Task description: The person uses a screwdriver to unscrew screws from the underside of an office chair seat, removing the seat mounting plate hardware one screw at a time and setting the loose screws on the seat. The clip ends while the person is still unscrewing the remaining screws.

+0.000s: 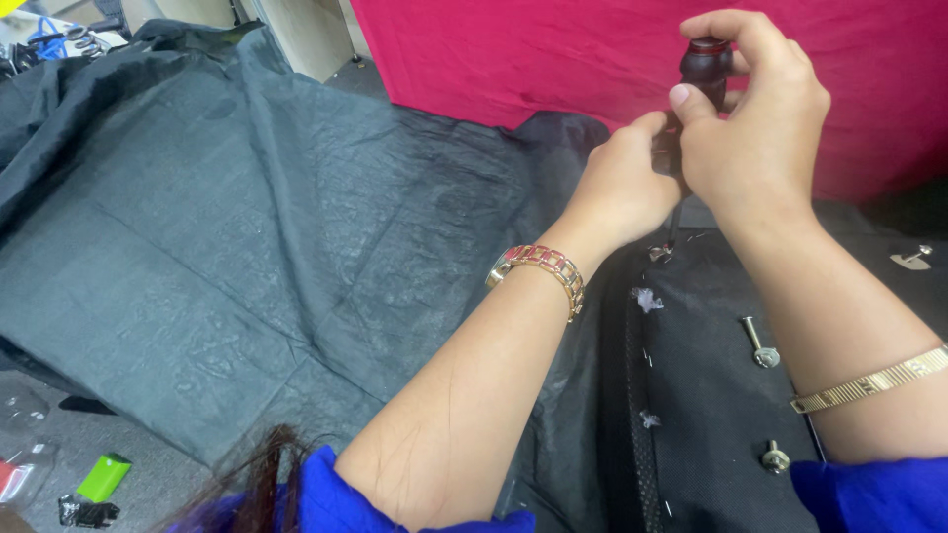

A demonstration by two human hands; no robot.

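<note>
Both hands on screwdriver [703, 69], held upright over black panel [721, 395]: right hand [760, 128] wrapped round the handle top to turn, left hand [622, 183] closed lower down, steadying shaft. Tip sits at a bolt [660, 253]. More bolts [760, 345] lie along the panel; grey cloth [247, 227] beside.

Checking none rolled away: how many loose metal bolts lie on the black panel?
3: one bolt lying mid-panel, one standing nearer the person, one at the right edge. The arms may hide others.
</note>
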